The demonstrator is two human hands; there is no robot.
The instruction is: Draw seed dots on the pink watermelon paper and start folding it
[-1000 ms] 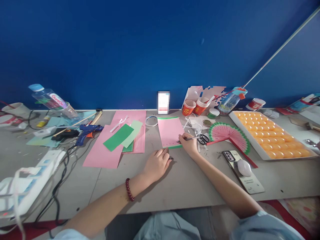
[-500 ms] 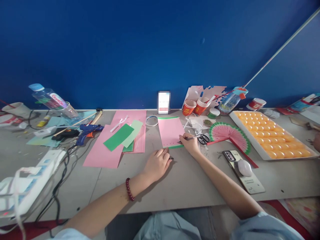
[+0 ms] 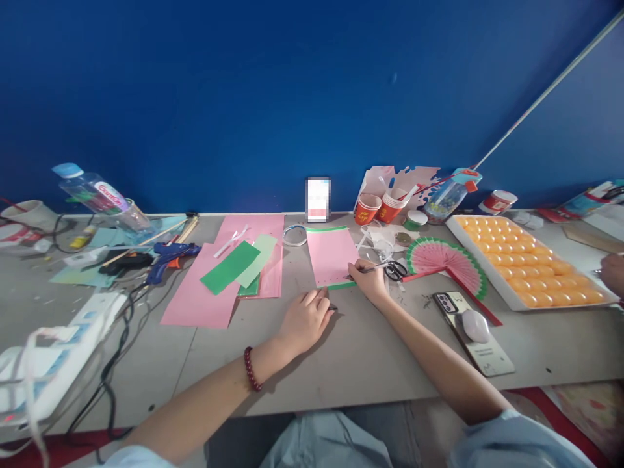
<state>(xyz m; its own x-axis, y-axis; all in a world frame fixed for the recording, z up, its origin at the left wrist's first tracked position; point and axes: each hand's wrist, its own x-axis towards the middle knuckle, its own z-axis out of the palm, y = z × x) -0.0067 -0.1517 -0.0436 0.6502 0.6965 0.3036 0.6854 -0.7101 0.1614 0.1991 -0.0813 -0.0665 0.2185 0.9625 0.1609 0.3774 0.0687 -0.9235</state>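
A pink sheet of paper [image 3: 331,253] with green strips along its far and near edges lies in front of me; a row of small dark marks runs near its near edge. My right hand [image 3: 369,281] grips a pen [image 3: 365,270], its tip at the lower right of the sheet. My left hand [image 3: 307,318] rests just below the near edge, fingers curled, with a small black pen cap [image 3: 333,307] sticking out from them. Scissors [image 3: 394,270] lie right beside my right hand. To their right is a watermelon-patterned paper fan [image 3: 439,257].
Pink paper [image 3: 199,299], green pieces [image 3: 231,266] and a blue glue gun [image 3: 170,253] lie left. A power strip [image 3: 73,351] is nearer. Right are a phone [image 3: 487,357], a tray of orange balls [image 3: 541,273], and another person's hand [image 3: 613,273]. Red paper cups [image 3: 368,209] stand behind.
My right hand and the pen have barely moved, and my left hand stays in place. At the far right edge, another person's hand has come further into view.
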